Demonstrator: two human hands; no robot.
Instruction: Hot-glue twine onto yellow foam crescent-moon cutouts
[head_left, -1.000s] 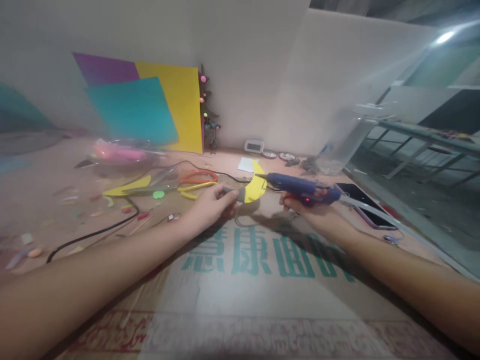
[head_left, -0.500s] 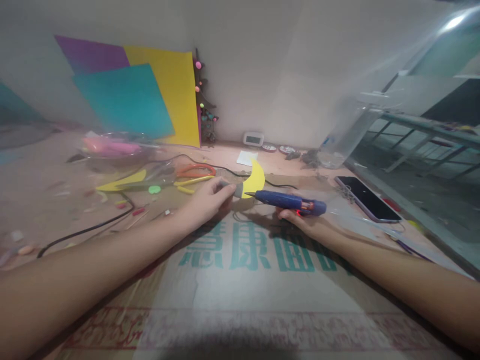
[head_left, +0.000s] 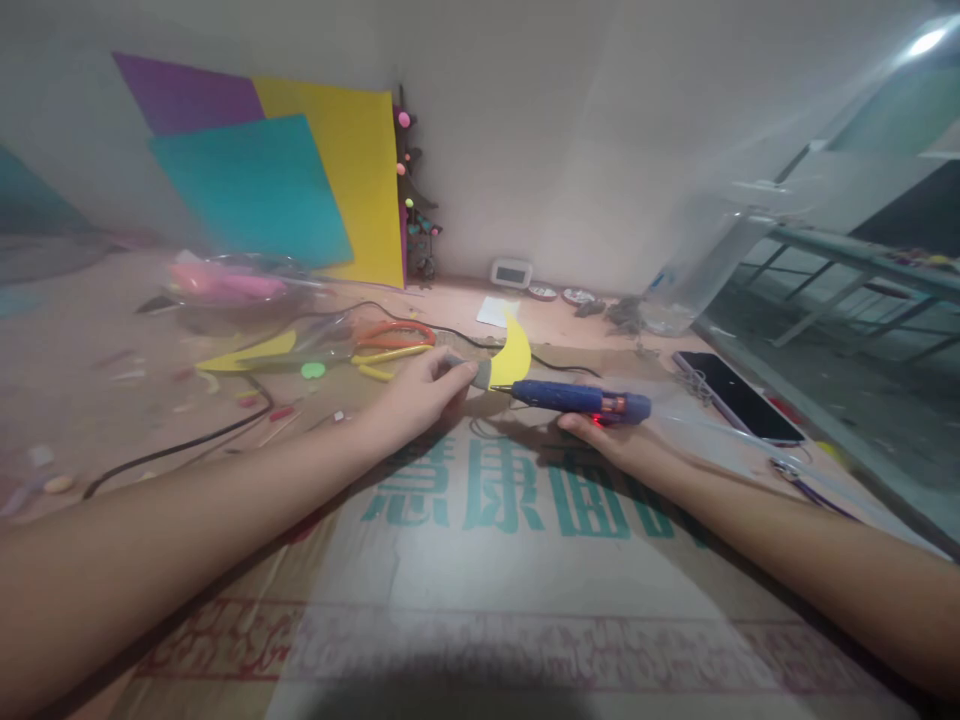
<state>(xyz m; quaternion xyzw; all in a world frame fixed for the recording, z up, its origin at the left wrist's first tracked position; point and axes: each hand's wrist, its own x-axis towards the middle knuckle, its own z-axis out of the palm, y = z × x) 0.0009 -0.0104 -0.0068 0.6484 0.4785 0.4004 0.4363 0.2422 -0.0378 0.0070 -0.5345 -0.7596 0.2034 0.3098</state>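
My left hand (head_left: 433,392) pinches a small grey piece (head_left: 481,374) between thumb and fingers. A yellow crescent (head_left: 514,352) stands up at the right end of that piece. My right hand (head_left: 592,432) holds a blue glue gun (head_left: 559,396) with a red light near its grip; most of its fingers are hidden behind the gun. The metal tip points left at the lower edge of the crescent, by the grey piece. Whether the tip touches it, I cannot tell.
Orange-handled scissors (head_left: 394,335), yellow-handled scissors (head_left: 375,372) and a black cable (head_left: 187,442) lie at the left. A phone (head_left: 742,398) and clear container (head_left: 686,275) are right. Behind stand a small white clock (head_left: 511,273) and coloured sheets (head_left: 255,190).
The view has shifted slightly. The glue gun tip now sits at the crescent's lower edge, a little lower against it than before. Both hands keep their holds.
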